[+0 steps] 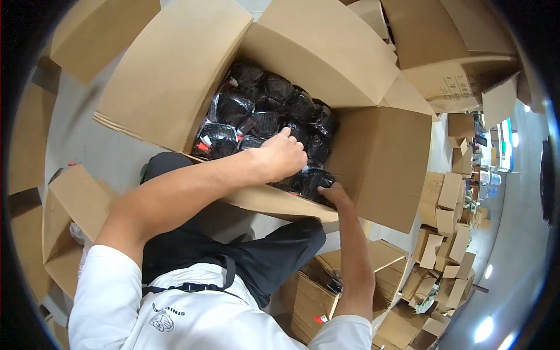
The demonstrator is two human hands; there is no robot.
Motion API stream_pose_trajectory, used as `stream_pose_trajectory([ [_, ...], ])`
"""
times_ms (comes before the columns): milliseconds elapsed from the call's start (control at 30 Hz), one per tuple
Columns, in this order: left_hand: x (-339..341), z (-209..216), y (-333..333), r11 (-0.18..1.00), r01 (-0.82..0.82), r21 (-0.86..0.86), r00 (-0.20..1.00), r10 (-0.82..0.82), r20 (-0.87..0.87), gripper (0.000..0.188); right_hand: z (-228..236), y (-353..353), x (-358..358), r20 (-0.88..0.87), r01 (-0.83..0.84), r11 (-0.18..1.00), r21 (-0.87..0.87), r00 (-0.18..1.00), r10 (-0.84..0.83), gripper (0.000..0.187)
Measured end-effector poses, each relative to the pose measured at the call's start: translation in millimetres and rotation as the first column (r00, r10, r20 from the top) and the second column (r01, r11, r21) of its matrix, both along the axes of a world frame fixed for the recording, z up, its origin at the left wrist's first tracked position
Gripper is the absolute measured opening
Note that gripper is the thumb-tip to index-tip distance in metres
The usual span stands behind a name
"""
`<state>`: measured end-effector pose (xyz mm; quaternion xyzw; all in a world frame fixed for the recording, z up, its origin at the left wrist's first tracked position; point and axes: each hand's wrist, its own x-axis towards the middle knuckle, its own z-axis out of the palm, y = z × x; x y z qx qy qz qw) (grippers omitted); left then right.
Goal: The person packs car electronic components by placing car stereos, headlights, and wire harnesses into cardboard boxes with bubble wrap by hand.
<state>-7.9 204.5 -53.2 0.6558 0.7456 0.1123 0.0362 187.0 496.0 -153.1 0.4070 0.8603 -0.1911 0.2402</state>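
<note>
A large open cardboard box [373, 169] holds several packages in shiny black plastic wrap, packed side by side, some with small red and white bits showing. Over the near part of these packages is my left hand [282, 156], its fingers curled and partly hidden under it; what it holds, if anything, is out of sight. At the box's near right corner, my right hand [335, 195] has its thumb against a black-wrapped package [314, 182] and the other fingers hidden behind it. Another black-wrapped package [220, 137] lies in the near left corner.
The box's flaps stand folded outward around it. A stack of flattened cardboard [315, 303] is by my right forearm. An opened carton [67, 224] stands at the left. More cartons [461, 70] crowd the right side. My legs are close against the box's near side.
</note>
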Motion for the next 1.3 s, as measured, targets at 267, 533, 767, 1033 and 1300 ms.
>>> stream_pose_trajectory([
  [267,-5,6,-16,0.999,-0.036,0.0,0.999,0.036,-0.013,0.018,7,-44,-41,0.283,-0.521,0.835,0.176,0.839,0.464,0.055],
  [533,-25,33,-25,0.994,-0.064,-0.094,0.991,0.075,0.113,0.012,-23,-34,-49,0.119,-0.613,0.79,0.022,0.786,0.607,0.054],
  [767,8,57,-66,0.831,-0.296,0.471,0.951,0.3,0.07,0.013,7,-75,-45,-0.128,-0.519,0.806,-0.284,0.854,0.505,0.047],
  [1033,123,50,-394,0.479,-0.753,0.451,0.459,0.873,-0.162,0.018,17,-77,-68,-0.166,-0.439,0.879,-0.186,0.896,0.412,0.037],
  [1300,209,10,-594,-0.036,-0.753,-0.657,-0.13,0.987,0.095,0.038,-2,-42,-47,-0.224,-0.476,0.878,-0.05,0.862,0.454,0.039],
])
